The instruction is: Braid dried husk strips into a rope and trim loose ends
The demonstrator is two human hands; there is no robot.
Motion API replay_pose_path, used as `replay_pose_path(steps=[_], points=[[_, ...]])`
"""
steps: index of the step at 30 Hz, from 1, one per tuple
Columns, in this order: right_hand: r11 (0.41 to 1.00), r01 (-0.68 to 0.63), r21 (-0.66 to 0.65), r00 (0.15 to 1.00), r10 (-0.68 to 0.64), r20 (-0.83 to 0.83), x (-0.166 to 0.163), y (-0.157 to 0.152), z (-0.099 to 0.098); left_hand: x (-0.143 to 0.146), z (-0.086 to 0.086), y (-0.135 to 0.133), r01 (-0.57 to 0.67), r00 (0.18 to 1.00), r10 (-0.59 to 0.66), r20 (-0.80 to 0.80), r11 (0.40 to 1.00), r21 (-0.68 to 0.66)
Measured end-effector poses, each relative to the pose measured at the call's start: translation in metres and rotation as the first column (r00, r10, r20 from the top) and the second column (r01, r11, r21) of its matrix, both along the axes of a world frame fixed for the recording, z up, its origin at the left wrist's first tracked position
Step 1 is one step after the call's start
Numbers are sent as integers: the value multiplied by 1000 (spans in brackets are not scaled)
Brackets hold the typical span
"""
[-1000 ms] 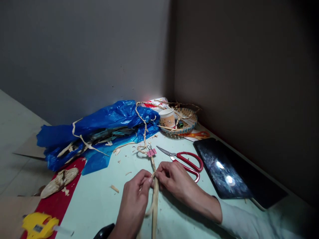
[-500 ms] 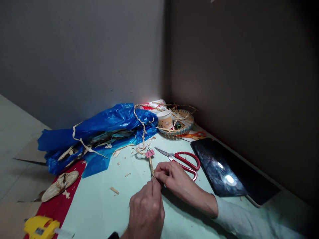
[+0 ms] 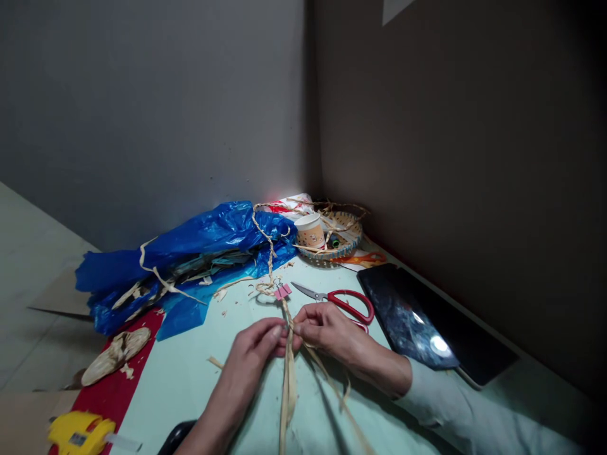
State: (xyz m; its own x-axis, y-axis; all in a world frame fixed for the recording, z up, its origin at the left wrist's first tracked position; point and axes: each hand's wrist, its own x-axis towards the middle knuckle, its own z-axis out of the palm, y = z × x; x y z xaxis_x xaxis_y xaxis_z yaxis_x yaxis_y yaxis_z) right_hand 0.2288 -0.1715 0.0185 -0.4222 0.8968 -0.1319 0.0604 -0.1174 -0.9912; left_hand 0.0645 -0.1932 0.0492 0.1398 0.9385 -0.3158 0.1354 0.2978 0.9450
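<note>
A braid of pale dried-fibre strips point(image 3: 286, 309) runs toward me from a pink binder clip point(image 3: 282, 291). My left hand point(image 3: 260, 344) is at the braid's left side, its thumb and fingers closed on the strands. On the right side, my right hand point(image 3: 327, 328) pinches the braid between thumb and forefinger. Loose strips point(image 3: 288, 392) hang down from between the hands, and another strip point(image 3: 339, 395) trails out to the lower right. Just beyond my right hand lie red-handled scissors point(image 3: 351, 302), partly covered by it.
A blue plastic bag point(image 3: 199, 230) holding fibre lies at the back left. A woven basket point(image 3: 348, 237) with a paper cup point(image 3: 310, 230) sits in the corner. A dark tablet point(image 3: 403, 316) lies right; a yellow glue gun point(image 3: 80, 433) and a fibre sole point(image 3: 116, 357) lie left.
My left hand has moved up and left, turning from a fist over the strands to a pinch beside the braid. The loose strips now show below. The view has shifted slightly.
</note>
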Motion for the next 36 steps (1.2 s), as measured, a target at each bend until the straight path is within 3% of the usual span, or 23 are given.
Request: replay_pose_path(steps=[3,7,14,22,25,28,33,36], points=[[1000,-21,11,1000,21,-4,-1,1,0,10,-14,8,85,986,-72,152,993,-85],[997,-30,77,996,23,90,2,0,1,17,-25,7,84,979,-59,197,989,-120],[964,-56,258,925,-47,377,9,-10,2,16,-35,5,0,993,13,120,995,-101],[902,-158,402,750,-155,643,12,-20,19,19,-41,4,-128,991,128,-28,992,4],[872,-209,443,703,-181,688,8,-31,25,21,-39,2,-158,987,158,-15,987,1],[826,-349,442,618,-151,771,-1,-47,23,22,-38,-1,-174,984,175,37,984,-32],[653,-565,505,540,-170,824,-11,-56,11,16,-36,-7,-160,971,175,160,982,-104],[685,-495,534,603,-171,779,-5,-49,15,12,-34,-9,-152,958,185,220,976,-159]])
